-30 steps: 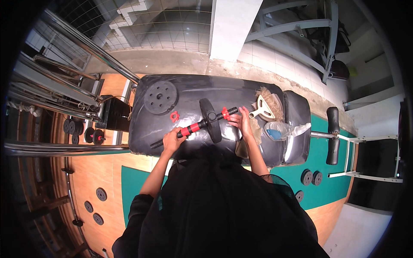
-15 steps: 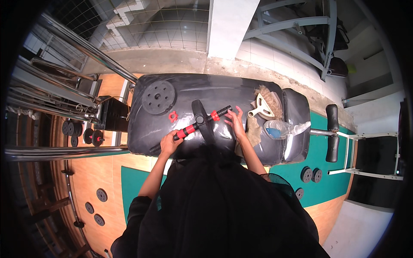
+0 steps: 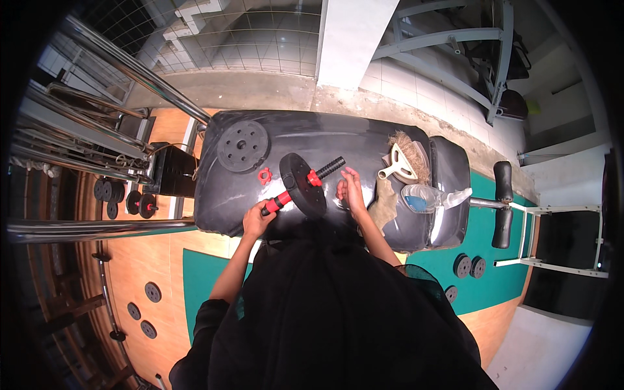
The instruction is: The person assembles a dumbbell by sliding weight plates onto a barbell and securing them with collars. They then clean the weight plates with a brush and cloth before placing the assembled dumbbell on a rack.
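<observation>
- Since the earlier frames: dumbbell bar (image 3: 302, 184) tilted further, its threaded black end now raised toward the far side; right hand (image 3: 351, 190) off the bar and just beside it.
- Dumbbell bar: red grip, one black weight plate (image 3: 303, 185) on it, red collar (image 3: 314, 178) against the plate; held above the middle of the black padded bench (image 3: 364, 140).
- Left hand (image 3: 257, 220): fingers closed around the red grip end, carrying the bar alone.
- Right hand: fingers loosely curled, holding nothing that can be made out.
- Risk, as judged: with one hand at the low end and the plate heavy, the bar could tip or twist; if the collar is not tight, the plate may slide along the thread.
- Loose on bench: second plate (image 3: 242, 145) flat at far left, spare red collar (image 3: 264, 175) beside it; could roll off the curved pad.
- Also on bench: hand brush (image 3: 403, 159), spray bottle (image 3: 426, 197), cloth (image 3: 389, 205).
- Room: gym; wood and green floor, steel rack at left, small plates on floor.
</observation>
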Demonstrator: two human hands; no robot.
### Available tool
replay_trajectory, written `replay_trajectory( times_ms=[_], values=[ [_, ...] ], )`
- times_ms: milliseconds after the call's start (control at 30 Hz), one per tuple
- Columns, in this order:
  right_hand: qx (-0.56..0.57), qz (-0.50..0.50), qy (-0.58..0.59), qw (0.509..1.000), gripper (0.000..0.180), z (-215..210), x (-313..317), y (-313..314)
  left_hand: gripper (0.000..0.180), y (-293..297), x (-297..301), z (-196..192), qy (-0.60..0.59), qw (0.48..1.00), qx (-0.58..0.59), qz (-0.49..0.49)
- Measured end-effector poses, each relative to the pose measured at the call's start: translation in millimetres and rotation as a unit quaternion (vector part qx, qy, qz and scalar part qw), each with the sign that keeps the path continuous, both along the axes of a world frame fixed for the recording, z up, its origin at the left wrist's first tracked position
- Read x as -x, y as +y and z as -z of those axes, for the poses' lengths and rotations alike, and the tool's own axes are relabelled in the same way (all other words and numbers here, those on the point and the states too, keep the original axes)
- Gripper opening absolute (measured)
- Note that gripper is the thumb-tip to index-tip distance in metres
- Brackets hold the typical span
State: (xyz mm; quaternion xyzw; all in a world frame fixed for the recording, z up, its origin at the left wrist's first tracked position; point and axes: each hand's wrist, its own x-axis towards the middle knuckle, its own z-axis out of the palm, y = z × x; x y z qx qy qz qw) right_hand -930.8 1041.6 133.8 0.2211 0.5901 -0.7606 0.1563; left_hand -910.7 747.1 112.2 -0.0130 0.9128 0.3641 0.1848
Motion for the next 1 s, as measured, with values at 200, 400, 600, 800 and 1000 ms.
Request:
replay_trajectory(
  times_ms=[200, 400, 600, 800, 1000],
  values=[
    [0.033, 0.056, 0.115, 0.991, 0.065, 15, -3, -31, 0.034, 5, -3, 0, 0.017, 1.000, -0.018, -0.008],
    [-0.048, 0.035, 0.123, 0.991, 0.067, -3, 3, -31, 0.033, 14, -4, -2, 0.048, 0.999, -0.006, -0.015],
    [-0.039, 0.092, 0.087, 0.991, 0.065, 6, 0, -57, 0.030, 23, 8, -28, 0.024, 0.999, 0.046, -0.005],
    [-0.145, 0.202, 0.103, 0.963, 0.046, 1, -12, -61, 0.028, 19, 22, -33, 0.092, 0.993, 0.067, 0.045],
    [-0.578, -0.075, 0.361, 0.729, 0.037, -51, 2, -28, 0.028, 16, 25, -29, 0.112, 0.991, 0.052, 0.044]
  ],
)
